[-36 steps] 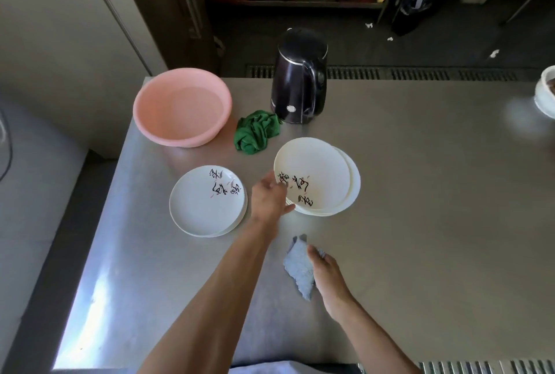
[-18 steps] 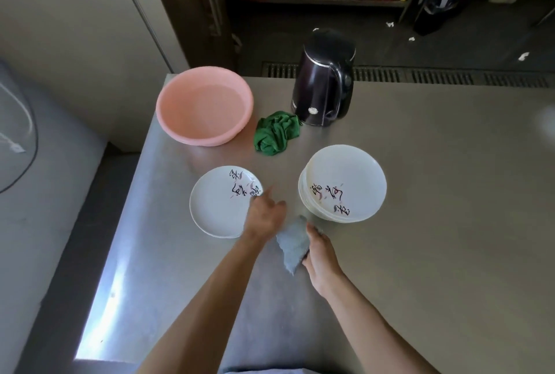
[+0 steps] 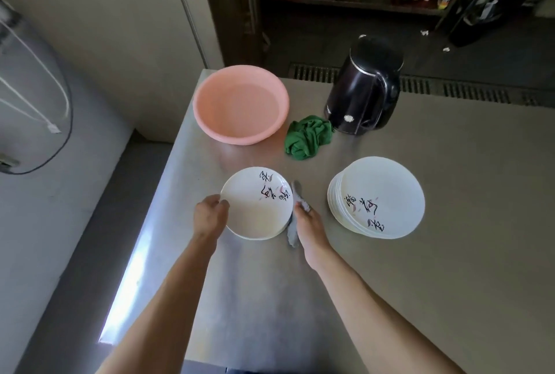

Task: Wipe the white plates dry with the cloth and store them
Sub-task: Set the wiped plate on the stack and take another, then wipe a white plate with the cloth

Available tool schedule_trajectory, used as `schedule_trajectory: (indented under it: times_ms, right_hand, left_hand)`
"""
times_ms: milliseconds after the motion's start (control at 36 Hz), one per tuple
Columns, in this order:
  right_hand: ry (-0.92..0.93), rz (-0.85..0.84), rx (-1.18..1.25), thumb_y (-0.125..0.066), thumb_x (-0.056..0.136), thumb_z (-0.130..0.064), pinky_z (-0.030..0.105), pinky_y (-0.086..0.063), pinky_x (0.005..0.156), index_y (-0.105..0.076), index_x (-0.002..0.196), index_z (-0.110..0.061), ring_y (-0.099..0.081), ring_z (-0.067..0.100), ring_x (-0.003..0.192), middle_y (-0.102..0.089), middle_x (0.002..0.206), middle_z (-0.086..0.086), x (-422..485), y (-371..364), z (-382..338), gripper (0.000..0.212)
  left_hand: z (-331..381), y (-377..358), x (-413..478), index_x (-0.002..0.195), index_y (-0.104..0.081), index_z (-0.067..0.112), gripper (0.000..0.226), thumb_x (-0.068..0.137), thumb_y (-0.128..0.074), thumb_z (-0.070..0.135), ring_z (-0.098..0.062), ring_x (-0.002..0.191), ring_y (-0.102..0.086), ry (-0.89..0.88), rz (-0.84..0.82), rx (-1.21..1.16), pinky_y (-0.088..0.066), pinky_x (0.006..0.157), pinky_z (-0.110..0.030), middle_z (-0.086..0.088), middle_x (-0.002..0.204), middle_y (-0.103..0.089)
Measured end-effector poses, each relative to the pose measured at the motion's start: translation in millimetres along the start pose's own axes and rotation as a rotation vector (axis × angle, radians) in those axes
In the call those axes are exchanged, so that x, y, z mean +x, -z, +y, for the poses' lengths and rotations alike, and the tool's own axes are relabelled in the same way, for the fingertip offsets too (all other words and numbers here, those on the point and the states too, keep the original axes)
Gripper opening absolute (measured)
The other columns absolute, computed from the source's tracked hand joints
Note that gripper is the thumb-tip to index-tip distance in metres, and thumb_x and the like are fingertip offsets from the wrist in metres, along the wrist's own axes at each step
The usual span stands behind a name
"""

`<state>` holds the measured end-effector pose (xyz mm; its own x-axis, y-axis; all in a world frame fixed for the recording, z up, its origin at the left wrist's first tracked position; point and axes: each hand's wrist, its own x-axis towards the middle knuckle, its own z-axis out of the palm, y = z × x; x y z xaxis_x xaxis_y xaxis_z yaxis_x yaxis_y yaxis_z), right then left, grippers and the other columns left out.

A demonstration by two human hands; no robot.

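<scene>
Head view: one plate held between two hands at mid-frame, the cloth at its right rim.
Nearest, at centre frame, the left hand curls its fingers over the left rim of the round white plate, low over the dull steel table. The right hand, fingers clamped on the crumpled pale grey cloth, sits against the plate's right rim, so I'd expect the wipe to run leftward from there. Right of them, apart, sits the stack of white plates. Farther up are a bunched green cloth, a pink plastic basin and a black electric kettle. Black brush characters mark the plates. I cannot read them, nor the kettle's round badge.
</scene>
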<state>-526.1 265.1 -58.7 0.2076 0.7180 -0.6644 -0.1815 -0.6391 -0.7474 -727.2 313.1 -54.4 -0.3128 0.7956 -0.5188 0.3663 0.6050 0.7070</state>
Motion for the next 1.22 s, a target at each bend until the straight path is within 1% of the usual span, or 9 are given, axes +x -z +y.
schedule_trajectory:
  times_ms: [111,333,417,472,528,639,806,1000,1222]
  right_hand:
    - [0.003,0.015,-0.033,-0.048,0.103,-0.027,0.028,-0.046,0.092,-0.063,0.128,-0.023,-0.063,0.012,0.109,-0.07,0.116,-0.006,1,-1,-3,0.03]
    - [-0.076,0.01,0.076,-0.044,0.102,-0.035,0.039,-0.052,0.093,-0.065,0.094,-0.025,-0.067,0.015,0.097,-0.072,0.1,-0.005,4,8,1,0.025]
    - [0.027,0.078,0.03,-0.042,0.104,-0.038,0.023,-0.051,0.077,-0.065,0.095,-0.033,-0.065,0.001,0.092,-0.07,0.099,-0.017,-6,16,7,0.026]
    - [0.133,0.11,-0.067,-0.038,0.106,-0.038,0.01,-0.047,0.071,-0.062,0.108,-0.042,-0.061,-0.012,0.091,-0.066,0.098,-0.032,-14,22,10,0.024]
    - [0.248,0.102,-0.199,-0.034,0.108,-0.036,0.006,-0.041,0.091,-0.05,0.132,-0.045,-0.052,-0.015,0.115,-0.058,0.119,-0.037,-23,29,14,0.03]
    - [0.333,0.089,-0.54,-0.032,0.108,-0.036,0.032,-0.008,0.125,-0.023,0.158,-0.018,-0.009,0.009,0.153,-0.017,0.166,-0.004,-35,51,37,0.054]
    - [0.392,0.123,-1.081,-0.031,0.108,-0.033,0.029,0.008,0.123,-0.018,0.158,-0.01,0.002,0.019,0.155,-0.005,0.167,0.009,-42,78,90,0.057]
    - [0.604,-0.259,-1.166,-0.022,0.106,-0.045,0.026,0.01,0.123,-0.011,0.158,-0.017,0.014,0.004,0.151,0.007,0.162,-0.01,-76,95,127,0.06]
    - [0.527,-0.195,-1.422,-0.011,0.103,-0.052,0.031,0.011,0.123,-0.006,0.159,-0.019,0.016,0.014,0.152,0.014,0.164,-0.002,-86,145,141,0.065]
  left_hand:
    - [-2,0,2,0.104,-0.07,0.007,0.036,0.079,-0.054,0.026,-0.027,0.083,-0.057,-0.005,-0.007,-0.03,-0.044,0.068,-0.032,-0.005,0.088,-0.064]
    - [-3,-3,-15,0.113,-0.046,0.024,0.014,0.103,-0.042,0.015,-0.026,0.081,-0.059,-0.094,-0.078,-0.189,-0.058,0.069,-0.051,-0.006,0.095,-0.063]
    - [-5,-9,-29,0.121,-0.044,0.023,0.015,0.108,-0.04,0.018,-0.018,0.09,-0.064,-0.103,-0.141,-0.247,-0.064,0.063,-0.048,-0.003,0.106,-0.061]
    - [-6,-16,-39,0.133,-0.047,0.024,0.025,0.109,-0.04,0.02,-0.016,0.1,-0.064,-0.115,-0.179,-0.257,-0.064,0.063,-0.044,-0.001,0.118,-0.06]
    - [-9,-24,-49,0.144,-0.048,0.027,0.035,0.11,-0.04,0.021,-0.021,0.109,-0.064,-0.102,-0.224,-0.267,-0.064,0.067,-0.046,0.001,0.129,-0.058]
    - [-19,-44,-73,0.137,-0.06,0.034,0.034,0.11,-0.041,0.022,-0.017,0.109,-0.067,-0.072,-0.338,-0.269,-0.063,0.063,-0.038,0.007,0.126,-0.066]
    - [-36,-76,-117,0.118,-0.066,0.051,0.043,0.112,-0.036,0.02,-0.003,0.088,-0.074,-0.031,-0.545,-0.222,-0.06,0.06,-0.03,0.018,0.099,-0.076]
    - [-52,-105,-140,0.123,-0.068,0.026,0.036,0.113,-0.034,0.021,-0.026,0.099,-0.076,0.124,-0.596,-0.235,-0.064,0.076,-0.046,-0.008,0.114,-0.077]
    - [-57,-100,-141,0.125,-0.068,0.035,0.038,0.112,-0.035,0.02,-0.019,0.095,-0.076,0.098,-0.564,-0.242,-0.064,0.069,-0.042,-0.001,0.109,-0.078]
